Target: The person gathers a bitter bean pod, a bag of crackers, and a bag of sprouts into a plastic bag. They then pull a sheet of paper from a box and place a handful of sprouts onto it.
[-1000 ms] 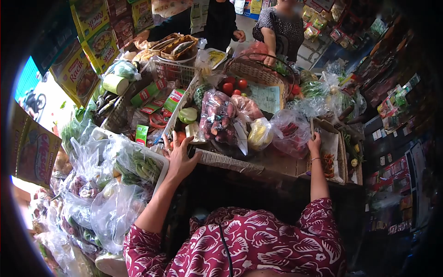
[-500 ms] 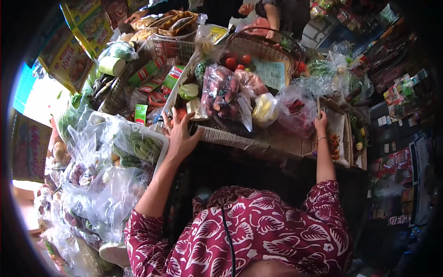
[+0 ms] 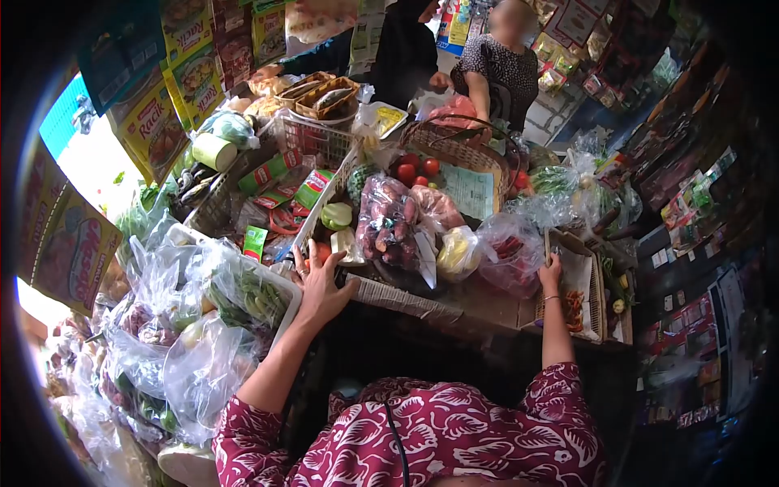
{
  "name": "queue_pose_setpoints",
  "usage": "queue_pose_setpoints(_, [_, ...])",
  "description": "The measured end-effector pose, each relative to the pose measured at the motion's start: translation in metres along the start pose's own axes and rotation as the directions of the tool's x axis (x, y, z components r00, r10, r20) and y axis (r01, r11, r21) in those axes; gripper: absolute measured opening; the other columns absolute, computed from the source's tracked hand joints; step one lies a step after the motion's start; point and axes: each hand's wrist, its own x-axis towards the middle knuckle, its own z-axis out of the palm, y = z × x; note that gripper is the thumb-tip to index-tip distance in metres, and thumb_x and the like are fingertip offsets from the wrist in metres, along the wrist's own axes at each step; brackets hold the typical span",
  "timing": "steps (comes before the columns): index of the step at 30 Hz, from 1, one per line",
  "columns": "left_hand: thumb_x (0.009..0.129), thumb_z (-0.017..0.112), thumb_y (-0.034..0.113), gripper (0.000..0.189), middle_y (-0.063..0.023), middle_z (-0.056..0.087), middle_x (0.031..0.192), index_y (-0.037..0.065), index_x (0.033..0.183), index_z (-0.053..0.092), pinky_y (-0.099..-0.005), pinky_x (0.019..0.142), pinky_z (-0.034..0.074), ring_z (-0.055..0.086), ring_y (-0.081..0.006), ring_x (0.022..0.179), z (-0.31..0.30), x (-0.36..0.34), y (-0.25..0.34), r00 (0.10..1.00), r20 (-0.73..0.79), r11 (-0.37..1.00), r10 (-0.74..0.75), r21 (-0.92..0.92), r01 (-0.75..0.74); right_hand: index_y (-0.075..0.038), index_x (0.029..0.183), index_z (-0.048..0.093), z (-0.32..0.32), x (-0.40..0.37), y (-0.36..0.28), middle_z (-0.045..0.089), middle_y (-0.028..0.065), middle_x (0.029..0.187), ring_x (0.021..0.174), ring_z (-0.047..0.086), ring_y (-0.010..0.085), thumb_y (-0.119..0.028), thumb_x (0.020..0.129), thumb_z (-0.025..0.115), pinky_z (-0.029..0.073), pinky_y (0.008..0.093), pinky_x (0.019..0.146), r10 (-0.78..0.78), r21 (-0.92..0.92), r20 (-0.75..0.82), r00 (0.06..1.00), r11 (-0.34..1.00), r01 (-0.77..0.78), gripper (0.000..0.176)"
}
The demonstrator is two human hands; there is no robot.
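My left hand (image 3: 323, 286), fingers spread, rests at the corner between a white tray (image 3: 294, 312) and the front basket, close to a tomato and a pale green vegetable (image 3: 336, 215). My right hand (image 3: 550, 272) is closed on the rim of a wicker basket (image 3: 599, 304) that has small orange-red chillies (image 3: 574, 310) on paper inside. Between the hands lie a bag of dark red onions (image 3: 389, 223), a bag with something yellow (image 3: 458, 253) and a bag of red chillies (image 3: 511, 252).
Bagged greens (image 3: 243, 284) fill the left side. A handled wicker basket (image 3: 499, 174) stands behind the produce, with tomatoes (image 3: 407, 172) beside it. Seasoning packets (image 3: 150, 122) hang at upper left. A person in a patterned top (image 3: 507, 77) and another in dark clothes (image 3: 404, 57) stand across.
The view has tilted upward, so the produce and hands sit lower and more of the people opposite shows. Both hands keep about the same places on the stall.
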Motion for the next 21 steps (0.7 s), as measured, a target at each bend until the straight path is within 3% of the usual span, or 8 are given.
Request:
queue_pose_setpoints(7, [0.068, 0.063, 0.040, 0.056, -0.0273, 0.007, 0.139, 0.020, 0.119, 0.048, -0.0591, 0.098, -0.001, -0.009, -0.0440, 0.129, 0.003, 0.001, -0.004, 1.000, -0.017, 1.000, 0.004, -0.011, -0.005, 0.001, 0.105, 0.051, -0.003, 0.001, -0.005, 0.055, 0.0199, 0.100, 0.097, 0.051, 0.0336, -0.005, 0.066, 0.057, 0.040, 0.0372, 0.084, 0.018, -0.069, 0.035, 0.999, 0.997, -0.015, 0.040])
queue_pose_setpoints(11, [0.068, 0.064, 0.040, 0.056, -0.0269, 0.006, 0.140, 0.020, 0.118, 0.048, -0.0600, 0.098, -0.002, -0.009, -0.0436, 0.129, 0.002, 0.001, -0.004, 1.000, -0.013, 1.000, 0.011, -0.022, -0.011, 0.000, 0.105, 0.051, -0.005, 0.000, -0.013, 0.055, 0.0198, 0.099, 0.096, 0.051, 0.0333, -0.006, 0.066, 0.057, 0.040, 0.0370, 0.084, 0.075, -0.012, 0.053, 0.996, 0.997, -0.075, 0.040])
queue_pose_setpoints(21, [0.068, 0.064, 0.037, 0.055, -0.0282, 0.003, 0.139, 0.016, 0.117, 0.048, -0.0631, 0.095, -0.001, -0.013, -0.0438, 0.128, 0.002, 0.001, -0.004, 0.999, -0.018, 0.998, 0.030, -0.052, -0.031, 0.002, 0.105, 0.051, 0.000, 0.001, 0.000, 0.056, 0.0203, 0.097, 0.091, 0.054, 0.0337, -0.009, 0.068, 0.058, 0.042, 0.0375, 0.080, -0.006, -0.060, 0.007, 1.000, 0.998, 0.006, 0.039])
